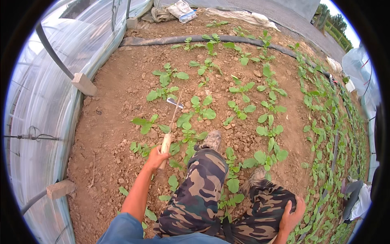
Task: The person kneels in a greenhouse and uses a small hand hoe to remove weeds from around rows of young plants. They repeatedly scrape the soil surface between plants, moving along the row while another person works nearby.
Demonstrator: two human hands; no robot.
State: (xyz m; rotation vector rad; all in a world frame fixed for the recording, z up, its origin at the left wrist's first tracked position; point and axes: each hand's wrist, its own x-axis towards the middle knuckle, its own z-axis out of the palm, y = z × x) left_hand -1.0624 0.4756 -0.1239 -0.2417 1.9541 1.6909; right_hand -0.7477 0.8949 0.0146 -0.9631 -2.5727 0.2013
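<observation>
My left hand (158, 157) grips the pale wooden handle (166, 143) of a short hand hoe. Its thin, rusty-looking shank (175, 117) points away from me, and the metal blade (171, 102) is at or just over the soil beside leafy green seedlings (161, 92). My right hand (293, 215) rests on my right knee, over the camouflage trousers (268, 210), and holds no tool. Between my legs grow more seedlings (233, 184). My left shoe (212, 138) stands on the brown soil, close to a plant.
Plastic greenhouse film (45, 100) borders the bed at left, with bricks (84, 84) at its foot. A dark hose (195, 39) crosses the far end, near a white bag (182, 11). Dense seedling rows (323, 131) fill the right. Someone in grey trousers (352, 198) is partly visible there.
</observation>
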